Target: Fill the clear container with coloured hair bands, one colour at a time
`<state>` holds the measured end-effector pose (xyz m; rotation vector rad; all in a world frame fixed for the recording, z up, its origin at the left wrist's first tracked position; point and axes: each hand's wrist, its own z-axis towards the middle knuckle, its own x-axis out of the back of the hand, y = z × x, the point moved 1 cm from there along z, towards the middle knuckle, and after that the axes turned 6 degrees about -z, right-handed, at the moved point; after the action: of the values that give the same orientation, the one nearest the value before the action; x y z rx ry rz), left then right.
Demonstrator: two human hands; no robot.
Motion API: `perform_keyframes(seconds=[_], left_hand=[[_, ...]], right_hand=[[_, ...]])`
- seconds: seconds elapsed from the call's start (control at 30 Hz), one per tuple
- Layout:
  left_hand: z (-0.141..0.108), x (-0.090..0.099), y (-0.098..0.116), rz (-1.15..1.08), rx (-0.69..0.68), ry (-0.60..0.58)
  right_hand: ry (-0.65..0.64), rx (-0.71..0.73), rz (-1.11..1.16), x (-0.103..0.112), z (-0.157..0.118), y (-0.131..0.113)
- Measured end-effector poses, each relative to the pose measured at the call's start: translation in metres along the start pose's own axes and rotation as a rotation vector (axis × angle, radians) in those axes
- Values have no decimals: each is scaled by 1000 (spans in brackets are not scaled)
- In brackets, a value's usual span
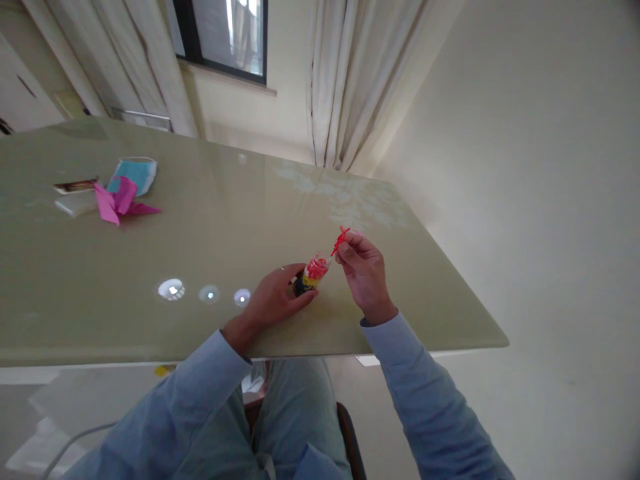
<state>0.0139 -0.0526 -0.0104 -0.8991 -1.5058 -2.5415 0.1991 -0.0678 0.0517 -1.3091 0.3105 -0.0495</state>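
Note:
My left hand is closed round a small clear jar, tilted with its mouth up and to the right. Bands of red, yellow and a dark colour show inside the jar. Just beyond its mouth, my right hand pinches a small tangle of thin red strips between thumb and fingers. What the strips are made of I cannot tell. The lower end of the tangle hangs close to the jar's mouth; whether they touch is unclear.
Both hands are over the near part of a glossy greenish table. At the far left lie a pink folded-paper bird, a blue face mask, a clear plastic packet and a flat brownish item. Lamp reflections dot the tabletop.

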Motion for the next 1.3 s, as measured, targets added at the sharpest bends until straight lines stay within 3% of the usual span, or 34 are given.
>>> perform_keyframes(seconds=[0.33,0.6,0.97,1.3], left_hand=[[0,1,0,70,-34,18],[-1,0,0,117,-68,35],[0,3,5,114,-76,17],[-1,1,1,50,23,19]], right_hand=[[-11,73,-332,0,-4,2],[-166,94,-619,10,1,-22],[-409,53,-817,18,14,-41],[-564,171,-973,-3,25,-55]])
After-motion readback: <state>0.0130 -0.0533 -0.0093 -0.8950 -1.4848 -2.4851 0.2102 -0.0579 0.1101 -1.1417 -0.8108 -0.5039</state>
